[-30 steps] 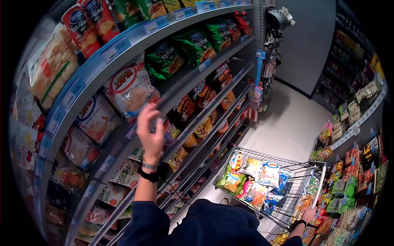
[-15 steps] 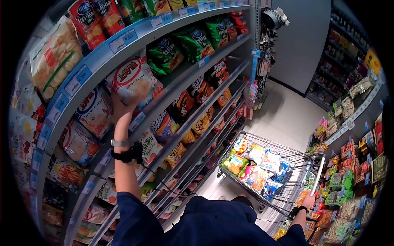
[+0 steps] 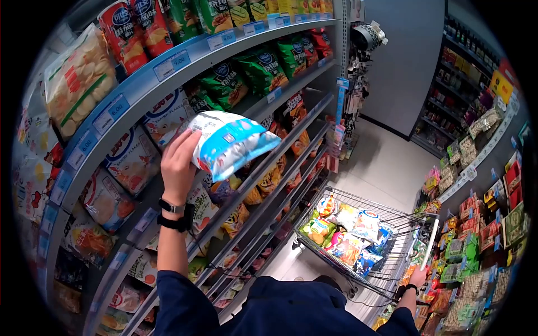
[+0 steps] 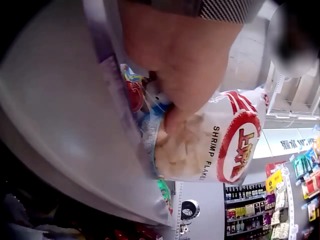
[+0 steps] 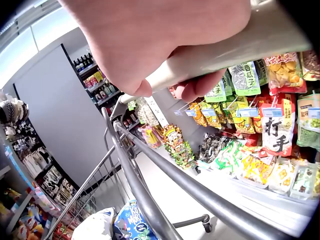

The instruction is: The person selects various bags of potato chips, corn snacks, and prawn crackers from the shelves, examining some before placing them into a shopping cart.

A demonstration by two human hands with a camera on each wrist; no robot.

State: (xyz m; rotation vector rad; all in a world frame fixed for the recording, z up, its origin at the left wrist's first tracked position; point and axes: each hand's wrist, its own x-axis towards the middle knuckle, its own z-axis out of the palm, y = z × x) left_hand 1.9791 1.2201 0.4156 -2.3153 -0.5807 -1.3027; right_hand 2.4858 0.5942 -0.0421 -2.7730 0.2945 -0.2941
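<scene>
My left hand (image 3: 178, 162) grips a white and blue bag of shrimp flakes (image 3: 232, 140) by one side, out in front of the shelf. In the left wrist view the thumb of the left hand (image 4: 182, 65) presses on the bag (image 4: 210, 145), whose red logo and "SHRIMP FLAKE" lettering show. More shrimp flake bags (image 3: 131, 159) stand on the shelf beside the hand. On the right, my right hand (image 3: 417, 276) holds the cart handle (image 3: 431, 246); in the right wrist view the fingers of the right hand (image 5: 165, 40) curl round the pale handle bar (image 5: 220, 60).
The cart (image 3: 392, 217) holds several snack bags (image 3: 347, 249) and stands on the aisle floor (image 3: 381, 162). Price-tagged shelf edges (image 3: 185, 56) run along the left. Hanging packets (image 3: 487, 241) line the right side. A grey wall (image 3: 409, 67) stands at the aisle's far end.
My left hand reached into the shelf, took hold of a shrimp flake bag and brought it out to the right, its blue side turned up. The right hand has stayed on the cart handle.
</scene>
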